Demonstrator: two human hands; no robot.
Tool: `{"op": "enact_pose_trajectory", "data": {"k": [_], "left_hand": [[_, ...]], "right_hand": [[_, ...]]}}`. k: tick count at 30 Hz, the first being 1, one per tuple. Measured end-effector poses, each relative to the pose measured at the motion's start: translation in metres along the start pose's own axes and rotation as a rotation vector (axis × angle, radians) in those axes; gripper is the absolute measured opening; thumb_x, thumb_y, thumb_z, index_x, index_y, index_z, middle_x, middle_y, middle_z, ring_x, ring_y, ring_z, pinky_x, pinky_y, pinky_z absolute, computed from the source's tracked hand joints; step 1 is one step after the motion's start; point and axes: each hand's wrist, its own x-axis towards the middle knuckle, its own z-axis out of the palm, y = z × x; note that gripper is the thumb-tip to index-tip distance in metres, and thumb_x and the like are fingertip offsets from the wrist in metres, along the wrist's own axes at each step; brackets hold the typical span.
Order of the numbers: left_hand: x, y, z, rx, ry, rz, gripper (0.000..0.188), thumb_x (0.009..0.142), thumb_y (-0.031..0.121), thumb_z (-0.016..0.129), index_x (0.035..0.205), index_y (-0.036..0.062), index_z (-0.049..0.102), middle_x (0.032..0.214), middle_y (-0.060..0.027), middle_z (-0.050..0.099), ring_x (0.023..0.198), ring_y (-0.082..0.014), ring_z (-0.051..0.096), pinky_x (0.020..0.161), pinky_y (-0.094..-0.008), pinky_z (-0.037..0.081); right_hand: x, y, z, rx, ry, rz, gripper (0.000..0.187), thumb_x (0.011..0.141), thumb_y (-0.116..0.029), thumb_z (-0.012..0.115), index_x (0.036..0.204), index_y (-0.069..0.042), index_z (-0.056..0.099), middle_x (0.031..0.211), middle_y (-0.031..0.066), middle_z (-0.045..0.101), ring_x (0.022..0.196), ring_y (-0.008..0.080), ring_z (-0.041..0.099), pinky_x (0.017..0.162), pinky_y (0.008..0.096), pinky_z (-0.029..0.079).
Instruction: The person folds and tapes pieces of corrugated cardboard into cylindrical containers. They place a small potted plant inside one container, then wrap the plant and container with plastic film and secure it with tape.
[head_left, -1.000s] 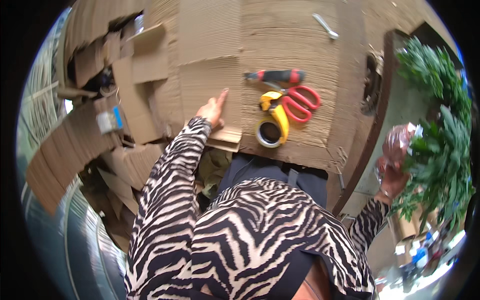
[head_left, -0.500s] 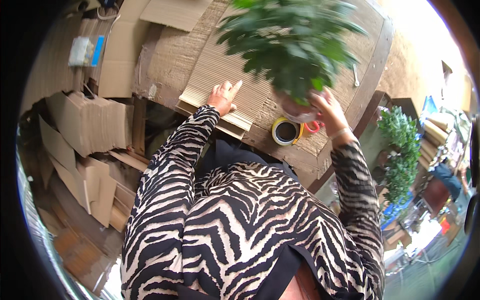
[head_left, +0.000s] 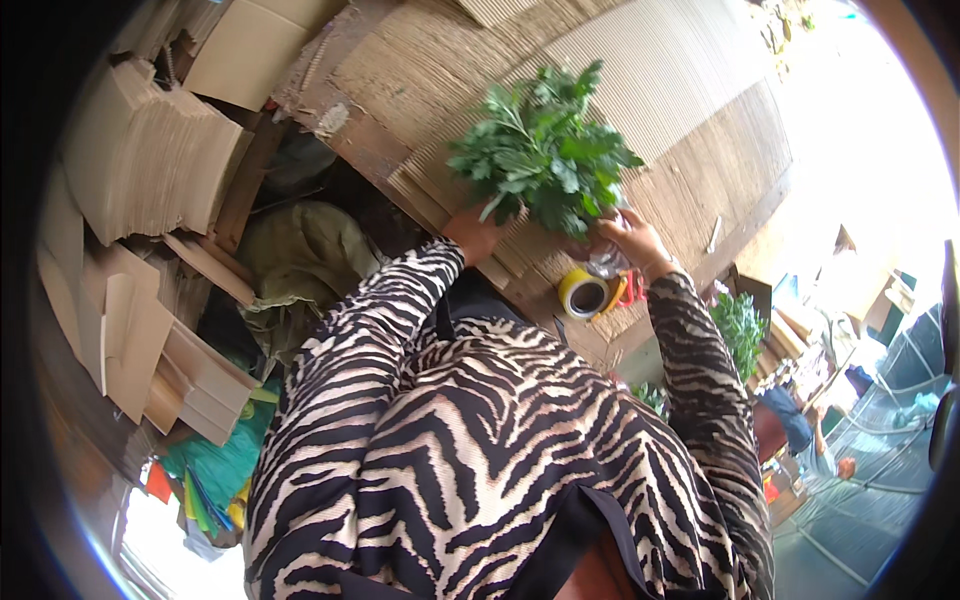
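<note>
A bunch of leafy green stems lies low over a corrugated cardboard sheet, its leaves pointing away from me. My right hand is closed around its lower end, where clear plastic shows. At the left side of the bunch, my left hand reaches in under the leaves, which hide its fingers. Just below the bunch, close to the table's near edge, are a yellow-rimmed roll of tape and a red-and-yellow handled tool.
The wooden table carries a thin white stick on its right part. Folded cardboard is stacked at the left, with loose pieces below. More green foliage stands beyond my right arm. Another person is farther right.
The bunch has come down and nearer, from high above the table to the cardboard, in my right hand. My left hand has gone from lying on the cardboard to under the leaves.
</note>
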Motion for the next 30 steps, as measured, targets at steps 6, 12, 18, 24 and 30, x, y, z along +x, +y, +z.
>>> {"op": "enact_pose_trajectory", "data": {"k": [6, 12, 18, 24, 30], "left_hand": [[-0.010, 0.034, -0.034, 0.504, -0.274, 0.141, 0.043, 0.099, 0.031, 0.038, 0.140, 0.0223, 0.045, 0.146, -0.0161, 0.042, 0.136, -0.0340, 0.038, 0.110, -0.0438, 0.035], [-0.012, 0.057, -0.054, 0.625, -0.344, 0.144, 0.042, 0.100, 0.028, 0.036, 0.142, 0.0259, 0.041, 0.152, -0.0126, 0.036, 0.138, -0.0337, 0.034, 0.112, -0.0437, 0.032], [0.004, -0.013, 0.016, 0.268, -0.243, -0.189, 0.048, 0.096, 0.037, 0.045, 0.139, 0.0155, 0.045, 0.152, -0.0131, 0.035, 0.138, -0.0338, 0.035, 0.113, -0.0417, 0.030], [-0.009, 0.043, -0.034, 0.830, -0.315, 0.272, 0.039, 0.091, 0.019, 0.045, 0.129, 0.0152, 0.054, 0.134, -0.0149, 0.050, 0.136, -0.0334, 0.037, 0.116, -0.0486, 0.024], [-0.004, 0.030, -0.026, 0.759, -0.135, 0.376, 0.039, 0.091, 0.019, 0.046, 0.126, 0.0079, 0.057, 0.132, -0.0144, 0.051, 0.139, -0.0360, 0.030, 0.115, -0.0518, 0.025]], "right_hand": [[-0.003, 0.011, 0.005, -0.186, 0.038, 0.080, 0.077, 0.075, -0.043, 0.074, 0.137, -0.005, 0.050, 0.119, 0.0170, 0.064, 0.104, 0.0273, 0.064, 0.084, 0.0369, 0.055], [-0.012, -0.002, 0.008, -0.216, 0.047, 0.232, 0.084, 0.071, -0.053, 0.075, 0.135, -0.006, 0.051, 0.117, 0.0175, 0.066, 0.101, 0.0277, 0.067, 0.082, 0.0368, 0.053], [-0.008, -0.018, 0.011, -0.259, 0.069, 0.150, 0.073, 0.071, -0.052, 0.072, 0.125, -0.004, 0.058, 0.106, 0.0171, 0.069, 0.098, 0.0290, 0.067, 0.087, 0.0369, 0.051], [0.010, -0.019, 0.005, -0.256, -0.002, 0.240, 0.076, 0.068, -0.055, 0.072, 0.121, -0.002, 0.062, 0.106, 0.0182, 0.069, 0.095, 0.0292, 0.067, 0.083, 0.0355, 0.053], [-0.009, -0.048, -0.001, -0.369, -0.024, 0.263, 0.075, 0.070, -0.055, 0.069, 0.123, -0.002, 0.061, 0.116, 0.0177, 0.066, 0.104, 0.0298, 0.065, 0.089, 0.0338, 0.051]]}}
